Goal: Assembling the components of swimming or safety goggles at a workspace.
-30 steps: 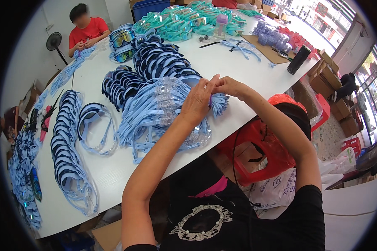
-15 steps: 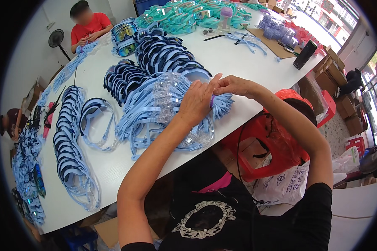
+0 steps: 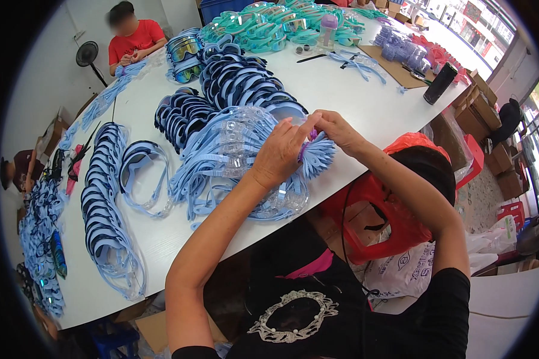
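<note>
A thick bundle of light blue goggle straps (image 3: 317, 157) lies near the table's front edge, with clear plastic buckles (image 3: 233, 137) along it. My left hand (image 3: 276, 152) is closed around the bundle near its right end. A purple tie (image 3: 312, 136) circles the straps there. My right hand (image 3: 339, 130) pinches at the tie, its fingertips meeting those of my left hand; the tie is partly hidden under the fingers. Beyond the bundle, rows of dark-rimmed blue goggles (image 3: 239, 78) stand nested together.
Left of the bundle lie a single pair of goggles (image 3: 139, 170) and a long nested row (image 3: 102, 197). Green goggles (image 3: 251, 30) are heaped at the back. A black cylinder (image 3: 440, 84) stands at right, above a red stool (image 3: 365, 221). A co-worker in red (image 3: 139, 42) handles straps.
The view has shifted slightly, so the scene sits a little further right. My right hand has turned and drawn in over the purple tie; more of the strap ends show below it.
</note>
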The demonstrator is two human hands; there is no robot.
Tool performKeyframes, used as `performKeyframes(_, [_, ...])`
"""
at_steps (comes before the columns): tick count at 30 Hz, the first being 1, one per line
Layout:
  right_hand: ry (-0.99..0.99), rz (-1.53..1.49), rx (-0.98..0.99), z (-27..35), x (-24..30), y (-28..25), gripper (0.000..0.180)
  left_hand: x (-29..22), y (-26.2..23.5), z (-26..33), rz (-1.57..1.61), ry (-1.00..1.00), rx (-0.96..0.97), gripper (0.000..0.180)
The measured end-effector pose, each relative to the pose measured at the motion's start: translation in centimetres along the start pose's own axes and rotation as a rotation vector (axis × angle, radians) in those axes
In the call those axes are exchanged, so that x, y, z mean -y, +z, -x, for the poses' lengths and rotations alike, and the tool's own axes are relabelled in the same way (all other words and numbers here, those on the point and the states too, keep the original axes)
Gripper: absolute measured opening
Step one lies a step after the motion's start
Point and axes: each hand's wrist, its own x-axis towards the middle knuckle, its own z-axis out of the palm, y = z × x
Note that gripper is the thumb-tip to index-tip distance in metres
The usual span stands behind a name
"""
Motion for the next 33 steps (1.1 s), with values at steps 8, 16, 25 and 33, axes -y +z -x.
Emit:
performKeyframes(8, [0.008,0.437,0.222,-0.5,4.5,-0.7,0.030,0.0,-0.5,0.5,-0.014,-0.036,0.017,0.075])
performKeyframes(16, [0.288,0.478,0.331,2.8,6.4,-0.7,0.041,-0.1,-0.4,0.4,0.073,-0.115,0.081,0.064])
performKeyframes(25, [-0.387,0.768,0.103,6.5,7.7,6.2,0.032,1.2,0.7,0.4,0.038,-0.137,0.203,0.039])
performKeyframes(33, [-0.510,1.032,-0.044,9.2,7.4,5.7,0.021,2.1,-0.1,-0.9,0.176,-0.423,0.294,0.035])
